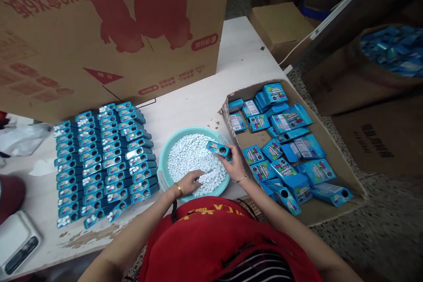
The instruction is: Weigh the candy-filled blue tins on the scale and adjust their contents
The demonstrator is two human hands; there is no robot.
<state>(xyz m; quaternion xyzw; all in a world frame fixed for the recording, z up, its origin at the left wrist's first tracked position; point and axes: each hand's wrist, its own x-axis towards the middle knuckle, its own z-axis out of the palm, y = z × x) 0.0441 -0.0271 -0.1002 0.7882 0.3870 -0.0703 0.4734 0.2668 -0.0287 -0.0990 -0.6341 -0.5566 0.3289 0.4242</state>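
Fingers of the right hand (235, 164) are closed around a small blue box (218, 148), which is held just above the far right part of the teal bowl (164, 172). The box's long axis runs roughly left to right, tilted slightly down toward the right, and a round hole is seen at the end nearest the fingers. The left hand (190, 181) is laid in the white pellets (190, 154) at the near side of the bowl, fingers curled down among them; whether any are pinched cannot be told. The box thus lies up and to the right of the left hand, close but apart, with pellets between them. To the left of the bowl, filled boxes (102, 163) are stood in tight rows on the white table (198, 97). To the right, loose boxes (287, 150) are heaped in a cardboard tray (330, 150), nearer the right hand.
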